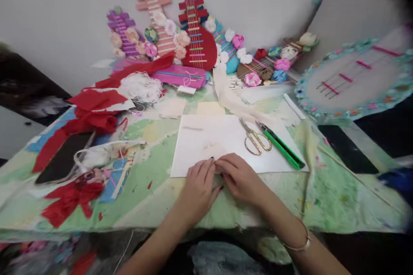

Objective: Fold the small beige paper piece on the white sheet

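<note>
Both hands meet at the front edge of a white board [206, 131]. My left hand [200, 180] is closed, its fingertips touching those of the right. My right hand [237, 176] is pinched, with its fingers bent inward. What they hold between them is hidden or too small to make out. Just beyond the fingertips a pale cream scrap [213, 149] lies on the board, and a thin strip [192, 128] sits farther back. To the right rest gold-handled scissors [257, 142] and a green utility knife [284, 148].
Red crepe paper [97, 101], white thread [142, 87] and a dark phone-like slab [66, 157] lie leftward. Decorated lute-shaped crafts, including a red one [198, 45], lean on the wall. A cream paper strip [226, 94] trails behind the board. Another dark slab [347, 148] lies right.
</note>
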`<state>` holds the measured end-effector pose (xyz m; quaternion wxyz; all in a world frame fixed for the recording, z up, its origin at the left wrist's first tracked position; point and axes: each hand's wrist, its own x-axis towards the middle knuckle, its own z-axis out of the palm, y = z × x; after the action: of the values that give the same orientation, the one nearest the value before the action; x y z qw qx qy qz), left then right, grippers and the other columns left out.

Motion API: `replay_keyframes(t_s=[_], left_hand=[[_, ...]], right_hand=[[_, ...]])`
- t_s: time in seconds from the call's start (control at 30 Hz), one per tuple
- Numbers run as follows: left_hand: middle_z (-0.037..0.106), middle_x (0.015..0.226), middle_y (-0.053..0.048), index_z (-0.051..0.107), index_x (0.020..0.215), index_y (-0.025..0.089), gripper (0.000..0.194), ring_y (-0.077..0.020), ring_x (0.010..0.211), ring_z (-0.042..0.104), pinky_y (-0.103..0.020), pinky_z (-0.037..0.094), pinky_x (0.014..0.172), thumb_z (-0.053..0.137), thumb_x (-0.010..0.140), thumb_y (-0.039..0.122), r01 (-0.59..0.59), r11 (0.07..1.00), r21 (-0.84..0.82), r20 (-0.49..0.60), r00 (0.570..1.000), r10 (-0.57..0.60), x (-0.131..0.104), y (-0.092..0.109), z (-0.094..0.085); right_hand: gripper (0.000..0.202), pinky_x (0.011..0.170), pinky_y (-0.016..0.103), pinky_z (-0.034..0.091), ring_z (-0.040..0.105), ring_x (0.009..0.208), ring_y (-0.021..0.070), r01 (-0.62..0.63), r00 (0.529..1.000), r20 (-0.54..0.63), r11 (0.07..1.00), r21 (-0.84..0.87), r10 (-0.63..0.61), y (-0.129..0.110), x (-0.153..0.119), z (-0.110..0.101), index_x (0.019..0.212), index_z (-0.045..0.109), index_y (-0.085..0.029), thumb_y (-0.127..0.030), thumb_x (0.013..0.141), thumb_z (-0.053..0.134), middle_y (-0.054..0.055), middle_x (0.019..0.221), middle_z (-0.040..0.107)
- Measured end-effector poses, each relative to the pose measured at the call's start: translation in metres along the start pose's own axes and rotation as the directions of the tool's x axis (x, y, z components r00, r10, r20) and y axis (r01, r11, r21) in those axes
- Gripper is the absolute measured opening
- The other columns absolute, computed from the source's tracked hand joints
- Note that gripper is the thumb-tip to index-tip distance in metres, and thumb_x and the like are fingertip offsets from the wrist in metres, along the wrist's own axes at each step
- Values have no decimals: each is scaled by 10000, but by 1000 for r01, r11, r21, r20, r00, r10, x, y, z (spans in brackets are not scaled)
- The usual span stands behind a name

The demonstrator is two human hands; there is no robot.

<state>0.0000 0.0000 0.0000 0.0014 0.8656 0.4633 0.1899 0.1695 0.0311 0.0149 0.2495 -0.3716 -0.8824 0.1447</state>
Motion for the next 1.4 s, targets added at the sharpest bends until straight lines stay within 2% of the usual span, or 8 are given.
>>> replay_keyframes(t_s=[0.13, 0.23, 0.4, 0.53, 0.77, 1.1, 1.27, 1.4], left_hand=[[549, 1121, -159, 499, 1137, 69, 283, -272, 1057, 462, -428, 420, 885, 424, 878, 151, -87, 996, 7, -44, 995, 88, 7, -11, -1], [585, 989, -129, 561, 1003, 94, 193, -270, 1052, 462, -420, 417, 869, 423, 870, 111, -141, 989, 33, -73, 987, 143, 13, -14, -4], [552, 828, -96, 556, 846, 119, 134, -234, 879, 501, -406, 431, 766, 425, 873, 120, -240, 965, 100, 19, 971, 240, 20, -11, -9], [512, 775, -79, 531, 755, 131, 164, -219, 793, 475, -386, 422, 701, 417, 872, 115, -274, 951, 140, 43, 962, 271, 20, -11, -9], [502, 780, -69, 548, 791, 128, 152, -192, 754, 454, -347, 415, 681, 425, 880, 134, -224, 973, 54, 21, 975, 223, 17, -18, -8], [481, 693, -57, 519, 671, 142, 225, -195, 691, 448, -351, 395, 627, 419, 868, 97, -332, 928, 172, 0, 941, 337, 20, -18, -10], [480, 686, -52, 520, 667, 137, 238, -186, 673, 449, -347, 385, 604, 406, 863, 65, -359, 909, 213, -34, 927, 374, 22, -18, -3], [504, 728, -63, 539, 724, 129, 221, -189, 693, 463, -354, 403, 626, 386, 872, 69, -331, 925, 185, -35, 939, 342, 21, -20, 2]], right_hand=[[200, 773, 364, 408, 493, 910, 209, 2, 1000, -16, 996, -89, -3, 0, -2, 0, 955, 588, -135, -77, 795, 485, 102, 959, 602], [138, 753, 359, 403, 511, 870, 199, 37, 996, -70, 990, -133, -47, 1, -1, 1, 855, 605, -144, -93, 822, 480, 89, 890, 622], [150, 750, 358, 392, 524, 841, 188, 102, 986, -115, 980, -172, -123, 2, -2, 2, 823, 606, -146, -96, 839, 465, 72, 809, 634], [154, 792, 376, 374, 513, 850, 183, 133, 983, -98, 967, -218, -158, 5, -4, 5, 812, 598, -147, -88, 839, 458, 69, 827, 631], [165, 838, 375, 354, 504, 851, 164, 154, 979, -90, 952, -265, -184, 6, -5, 11, 789, 584, -141, -81, 850, 444, 54, 804, 617], [157, 797, 370, 363, 501, 844, 178, 118, 975, -155, 965, -235, -158, 0, -2, 9, 812, 597, -153, -94, 844, 455, 59, 758, 612], [151, 777, 360, 364, 505, 825, 174, 72, 971, -206, 967, -246, -125, 4, 0, 13, 812, 597, -154, -105, 854, 460, 50, 735, 615], [146, 791, 362, 356, 508, 853, 175, 80, 959, -247, 968, -240, -140, 6, 0, 13, 804, 599, -160, -93, 845, 476, 44, 752, 630]])
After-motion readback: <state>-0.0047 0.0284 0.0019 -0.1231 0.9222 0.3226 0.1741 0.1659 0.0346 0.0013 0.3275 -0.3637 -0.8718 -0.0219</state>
